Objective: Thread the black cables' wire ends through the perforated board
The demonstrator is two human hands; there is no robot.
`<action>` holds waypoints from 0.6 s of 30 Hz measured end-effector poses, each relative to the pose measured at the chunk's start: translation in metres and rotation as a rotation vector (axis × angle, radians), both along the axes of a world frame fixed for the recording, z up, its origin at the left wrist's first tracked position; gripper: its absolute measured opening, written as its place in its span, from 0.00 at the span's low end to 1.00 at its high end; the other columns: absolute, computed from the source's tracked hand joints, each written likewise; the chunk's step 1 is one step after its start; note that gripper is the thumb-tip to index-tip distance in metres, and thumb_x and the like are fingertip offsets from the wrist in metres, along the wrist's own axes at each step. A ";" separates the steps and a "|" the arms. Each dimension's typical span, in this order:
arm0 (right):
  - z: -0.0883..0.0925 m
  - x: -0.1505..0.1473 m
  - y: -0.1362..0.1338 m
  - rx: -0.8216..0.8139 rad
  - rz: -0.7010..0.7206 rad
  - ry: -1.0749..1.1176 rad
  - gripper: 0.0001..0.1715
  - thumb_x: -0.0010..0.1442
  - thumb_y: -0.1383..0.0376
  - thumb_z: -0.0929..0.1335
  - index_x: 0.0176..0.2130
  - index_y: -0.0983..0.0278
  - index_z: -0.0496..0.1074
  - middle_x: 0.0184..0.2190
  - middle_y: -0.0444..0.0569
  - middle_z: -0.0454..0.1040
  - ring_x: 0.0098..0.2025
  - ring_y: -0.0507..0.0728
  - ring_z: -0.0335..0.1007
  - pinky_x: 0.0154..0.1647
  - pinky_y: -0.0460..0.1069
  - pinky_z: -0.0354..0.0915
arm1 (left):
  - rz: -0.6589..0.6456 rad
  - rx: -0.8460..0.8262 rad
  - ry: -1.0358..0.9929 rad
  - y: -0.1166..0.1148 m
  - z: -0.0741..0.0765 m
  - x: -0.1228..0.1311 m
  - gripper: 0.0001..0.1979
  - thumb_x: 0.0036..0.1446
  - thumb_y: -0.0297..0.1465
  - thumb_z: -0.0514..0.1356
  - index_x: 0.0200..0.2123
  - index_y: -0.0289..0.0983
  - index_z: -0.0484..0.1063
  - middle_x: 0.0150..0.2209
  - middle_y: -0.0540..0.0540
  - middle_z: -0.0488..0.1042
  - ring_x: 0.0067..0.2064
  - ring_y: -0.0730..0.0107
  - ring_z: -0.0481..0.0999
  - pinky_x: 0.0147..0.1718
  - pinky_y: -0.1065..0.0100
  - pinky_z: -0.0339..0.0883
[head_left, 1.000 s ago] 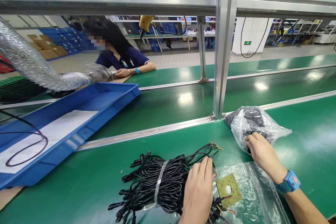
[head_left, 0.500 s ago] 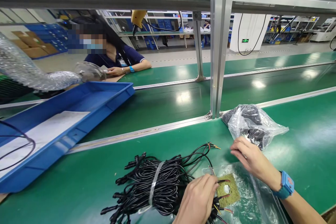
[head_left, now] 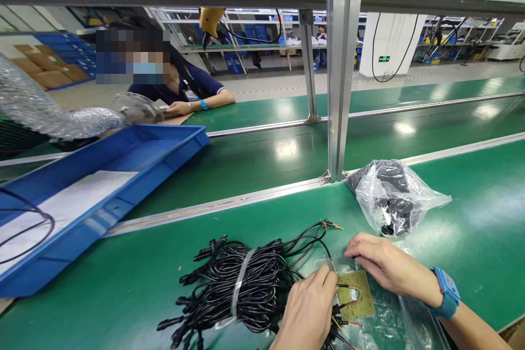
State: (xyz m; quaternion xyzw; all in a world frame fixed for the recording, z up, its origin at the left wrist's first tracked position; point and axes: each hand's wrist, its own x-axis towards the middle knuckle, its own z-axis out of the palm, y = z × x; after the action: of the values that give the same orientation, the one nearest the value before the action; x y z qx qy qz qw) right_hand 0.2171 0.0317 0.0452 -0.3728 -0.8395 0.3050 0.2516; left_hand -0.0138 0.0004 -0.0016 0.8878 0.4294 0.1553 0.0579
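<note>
Resting on the green bench (head_left: 123,295), a cable bundle (head_left: 246,290) lies banded by a clear strap (head_left: 240,290), directly in front of the person.

Head view, near field:
- Bundle axis: the long axis runs left to right. Black plug ends (head_left: 192,279) fan out at the left; stripped wire ends (head_left: 334,225) and coloured leads point right.
- Left hand (head_left: 307,311): it lies over the right end of the bundle, fingers curled down onto the leads. The grip is partly hidden by the back of the hand; whether a single lead is pinched cannot be told.
- Right hand (head_left: 385,265): it is apart from the left hand and just to its right, with a blue wristband (head_left: 447,292) on the wrist. Its fingertips press down on a clear bag (head_left: 394,317) at the top edge of a yellow-green sponge (head_left: 355,298) with a hole in it. It is not closed around anything visible.
- Key relation: the loose leads lie between the two hands, crossing onto the sponge. The left hand is the nearer to the bundle; the right is the nearer to the sponge.
- A second plastic bag (head_left: 394,194) with dark parts inside lies beyond the right hand, not touched.

Head view, far field:
- A blue tray (head_left: 164,156) sits at the left, well apart from both hands, holding a white sheet (head_left: 74,202) and a loop of black cable (head_left: 28,229).
- An aluminium post (head_left: 338,65) stands behind the bench.
- A co-worker (head_left: 184,85) sits across the line, beside a silver duct (head_left: 49,115).
</note>
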 end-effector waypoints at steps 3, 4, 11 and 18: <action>0.003 -0.002 -0.003 -0.023 0.018 -0.042 0.14 0.73 0.69 0.61 0.51 0.62 0.73 0.41 0.51 0.76 0.41 0.57 0.75 0.43 0.51 0.72 | -0.009 -0.028 0.005 0.000 0.000 -0.001 0.10 0.64 0.21 0.55 0.33 0.41 0.64 0.30 0.51 0.72 0.30 0.66 0.76 0.26 0.63 0.56; 0.003 -0.002 -0.004 -0.031 0.021 -0.061 0.13 0.73 0.68 0.61 0.51 0.62 0.73 0.40 0.51 0.76 0.40 0.57 0.74 0.42 0.51 0.71 | -0.015 -0.032 0.005 0.000 0.000 -0.001 0.10 0.64 0.20 0.54 0.33 0.41 0.64 0.30 0.51 0.72 0.30 0.65 0.76 0.26 0.63 0.55; 0.006 -0.006 -0.008 -0.069 0.124 -0.135 0.10 0.71 0.68 0.63 0.47 0.61 0.73 0.37 0.48 0.75 0.40 0.57 0.72 0.39 0.48 0.67 | -0.004 -0.003 -0.003 -0.001 -0.002 0.000 0.11 0.59 0.19 0.55 0.30 0.41 0.64 0.26 0.51 0.72 0.28 0.64 0.75 0.26 0.62 0.53; 0.006 -0.007 -0.007 -0.078 0.128 -0.158 0.10 0.73 0.67 0.61 0.45 0.61 0.72 0.35 0.48 0.73 0.43 0.58 0.70 0.41 0.49 0.65 | -0.005 0.021 0.044 -0.002 -0.004 0.002 0.11 0.58 0.19 0.56 0.29 0.40 0.66 0.24 0.50 0.74 0.27 0.61 0.77 0.25 0.62 0.53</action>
State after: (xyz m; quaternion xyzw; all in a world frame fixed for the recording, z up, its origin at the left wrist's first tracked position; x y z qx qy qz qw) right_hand 0.2097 0.0247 0.0513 -0.3508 -0.8663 0.3225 0.1501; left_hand -0.0116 -0.0014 -0.0053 0.8925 0.4269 0.1401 0.0397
